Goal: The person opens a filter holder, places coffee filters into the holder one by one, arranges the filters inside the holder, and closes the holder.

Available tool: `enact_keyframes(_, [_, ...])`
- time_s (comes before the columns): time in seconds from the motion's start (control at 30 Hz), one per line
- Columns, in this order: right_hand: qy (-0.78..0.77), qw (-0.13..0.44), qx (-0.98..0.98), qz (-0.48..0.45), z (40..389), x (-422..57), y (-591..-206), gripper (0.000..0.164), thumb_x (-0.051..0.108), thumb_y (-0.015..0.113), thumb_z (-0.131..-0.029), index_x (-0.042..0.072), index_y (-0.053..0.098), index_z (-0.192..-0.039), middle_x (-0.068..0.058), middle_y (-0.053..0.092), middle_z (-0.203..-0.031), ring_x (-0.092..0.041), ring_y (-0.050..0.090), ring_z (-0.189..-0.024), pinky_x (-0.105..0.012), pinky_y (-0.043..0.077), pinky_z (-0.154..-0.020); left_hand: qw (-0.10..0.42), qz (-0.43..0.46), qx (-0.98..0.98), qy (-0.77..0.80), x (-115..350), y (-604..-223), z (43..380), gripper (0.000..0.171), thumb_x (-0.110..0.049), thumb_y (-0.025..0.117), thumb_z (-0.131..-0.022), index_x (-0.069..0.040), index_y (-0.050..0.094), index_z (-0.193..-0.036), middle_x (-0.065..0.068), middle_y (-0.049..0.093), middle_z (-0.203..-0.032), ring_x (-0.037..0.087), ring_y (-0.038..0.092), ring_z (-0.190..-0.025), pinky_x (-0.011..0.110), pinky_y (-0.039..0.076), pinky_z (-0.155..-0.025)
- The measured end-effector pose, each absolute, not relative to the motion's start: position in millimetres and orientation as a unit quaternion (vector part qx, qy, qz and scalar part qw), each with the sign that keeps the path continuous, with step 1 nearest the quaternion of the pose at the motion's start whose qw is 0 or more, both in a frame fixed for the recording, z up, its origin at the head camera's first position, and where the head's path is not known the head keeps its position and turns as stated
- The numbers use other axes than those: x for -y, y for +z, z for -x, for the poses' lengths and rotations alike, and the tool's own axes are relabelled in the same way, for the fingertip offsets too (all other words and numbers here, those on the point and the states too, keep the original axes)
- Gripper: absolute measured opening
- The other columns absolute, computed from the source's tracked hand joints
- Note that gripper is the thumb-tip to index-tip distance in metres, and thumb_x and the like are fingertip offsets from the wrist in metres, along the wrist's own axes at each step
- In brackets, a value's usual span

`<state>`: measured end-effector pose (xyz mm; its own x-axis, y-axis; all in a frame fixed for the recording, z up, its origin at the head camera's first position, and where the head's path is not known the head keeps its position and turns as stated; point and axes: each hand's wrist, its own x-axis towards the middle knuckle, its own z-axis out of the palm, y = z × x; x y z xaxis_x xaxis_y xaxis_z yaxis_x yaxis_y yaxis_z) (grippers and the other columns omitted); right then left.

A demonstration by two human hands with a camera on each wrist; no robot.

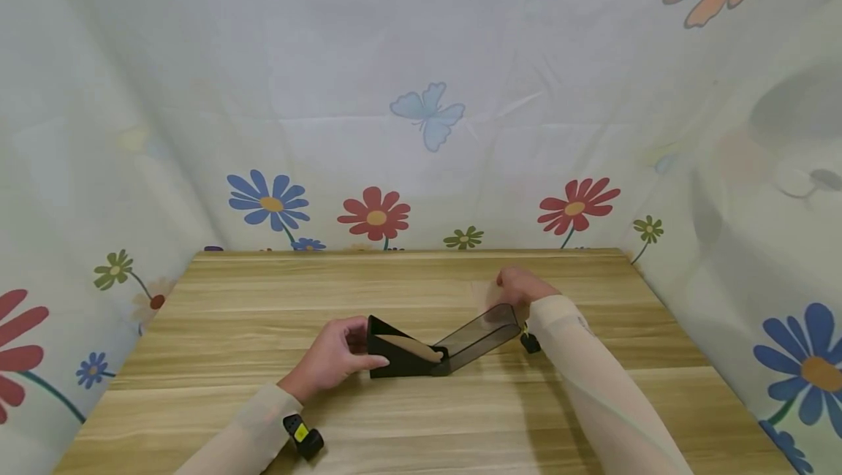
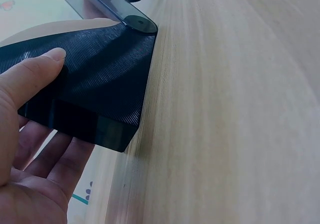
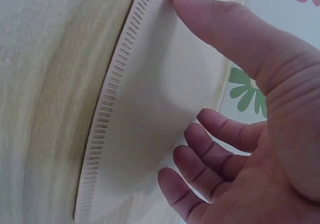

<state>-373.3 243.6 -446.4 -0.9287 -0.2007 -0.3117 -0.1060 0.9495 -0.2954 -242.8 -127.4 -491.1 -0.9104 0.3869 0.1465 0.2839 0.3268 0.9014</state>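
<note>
A black coffee filter holder (image 1: 404, 362) with a hinged smoky see-through lid (image 1: 476, 335) sits on the wooden table, its lid swung out to the right. Tan filter paper (image 1: 409, 346) shows inside it. My left hand (image 1: 338, 354) grips the holder's left end, thumb on the near face (image 2: 100, 74) and fingers round the back. Beyond the lid, my right hand (image 3: 250, 119) is at a pale paper coffee filter (image 3: 145, 89) with a crimped edge. Its thumb tip overlaps the filter's upper part, while the other fingers are loosely bent beside the filter's edge.
Wood-grain table (image 1: 276, 292) spreads around both hands. Behind it and at the sides hangs a white curtain (image 1: 316, 95) printed with flowers and butterflies. A small black camera (image 1: 304, 437) is strapped to the left wrist; another black device (image 1: 529, 341) shows at the right wrist.
</note>
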Motion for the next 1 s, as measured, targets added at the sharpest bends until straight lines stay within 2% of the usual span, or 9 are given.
enact_keyframes(0.2, [-0.156, 0.182, -0.969, 0.062, 373.8, -243.6, -448.7, 0.079, 0.037, 0.092, -0.075, -0.009, 0.060, -0.130, -0.022, 0.067, -0.123, -0.025, 0.060, -0.096, -0.043, 0.055, -0.089, 0.048, -0.206, -0.812, 0.543, 127.4, -491.2, 243.0, 0.030, -0.033, 0.090, -0.079, -0.022, 0.072, -0.100, -0.005, 0.076, -0.100, 0.013, 0.072, -0.090, 0.025, 0.056, -0.081])
enact_keyframes(0.37, [-0.168, 0.181, -0.966, 0.070, 372.3, -245.4, -449.9, 0.055, 0.036, 0.092, -0.076, -0.003, 0.070, -0.109, -0.011, 0.068, -0.095, -0.021, 0.057, -0.080, -0.032, 0.049, -0.071, 0.049, -0.206, -0.812, 0.544, 127.1, -490.5, 242.9, 0.030, -0.032, 0.090, -0.079, -0.022, 0.072, -0.100, -0.005, 0.076, -0.100, 0.012, 0.072, -0.090, 0.025, 0.056, -0.081])
enact_keyframes(0.43, [-0.172, 0.180, -0.966, 0.069, 371.4, -245.7, -449.9, 0.051, 0.036, 0.092, -0.075, -0.001, 0.070, -0.102, -0.008, 0.066, -0.088, -0.021, 0.056, -0.077, -0.031, 0.047, -0.068, 0.048, -0.205, -0.813, 0.543, 127.1, -490.6, 242.9, 0.030, -0.032, 0.090, -0.079, -0.022, 0.072, -0.099, -0.005, 0.076, -0.099, 0.012, 0.072, -0.089, 0.024, 0.056, -0.081])
enact_keyframes(0.53, [-0.181, 0.172, -0.967, 0.056, 369.7, -246.1, -450.0, 0.060, 0.037, 0.094, -0.073, -0.002, 0.066, -0.108, -0.009, 0.065, -0.091, -0.024, 0.057, -0.080, -0.034, 0.049, -0.071, 0.045, -0.208, -0.815, 0.540, 127.3, -490.8, 243.2, 0.030, -0.031, 0.090, -0.079, -0.020, 0.072, -0.100, -0.003, 0.076, -0.099, 0.012, 0.072, -0.089, 0.024, 0.056, -0.080])
enact_keyframes(0.67, [-0.207, 0.161, -0.964, 0.036, 368.1, -247.4, -452.5, 0.075, 0.038, 0.096, -0.069, -0.001, 0.057, -0.121, -0.014, 0.065, -0.105, -0.028, 0.059, -0.092, -0.042, 0.052, -0.082, 0.043, -0.212, -0.814, 0.539, 127.4, -491.5, 244.0, 0.031, -0.032, 0.089, -0.080, -0.019, 0.072, -0.102, -0.002, 0.076, -0.100, 0.012, 0.071, -0.089, 0.024, 0.056, -0.080])
enact_keyframes(0.83, [-0.236, 0.147, -0.959, 0.050, 366.5, -249.5, -455.5, 0.081, 0.033, 0.097, -0.069, -0.002, 0.052, -0.127, -0.017, 0.064, -0.112, -0.030, 0.061, -0.098, -0.046, 0.053, -0.087, 0.050, -0.208, -0.811, 0.545, 127.5, -491.0, 243.4, 0.031, -0.034, 0.090, -0.079, -0.022, 0.072, -0.102, -0.004, 0.076, -0.100, 0.013, 0.071, -0.089, 0.025, 0.056, -0.080])
enact_keyframes(1.0, [-0.238, 0.144, -0.959, 0.064, 366.7, -249.9, -455.4, 0.089, 0.027, 0.096, -0.071, -0.002, 0.047, -0.138, -0.022, 0.063, -0.123, -0.032, 0.061, -0.107, -0.050, 0.051, -0.097, 0.049, -0.208, -0.812, 0.543, 127.8, -491.1, 243.3, 0.031, -0.035, 0.089, -0.079, -0.022, 0.072, -0.102, -0.004, 0.076, -0.100, 0.014, 0.071, -0.088, 0.025, 0.056, -0.079])
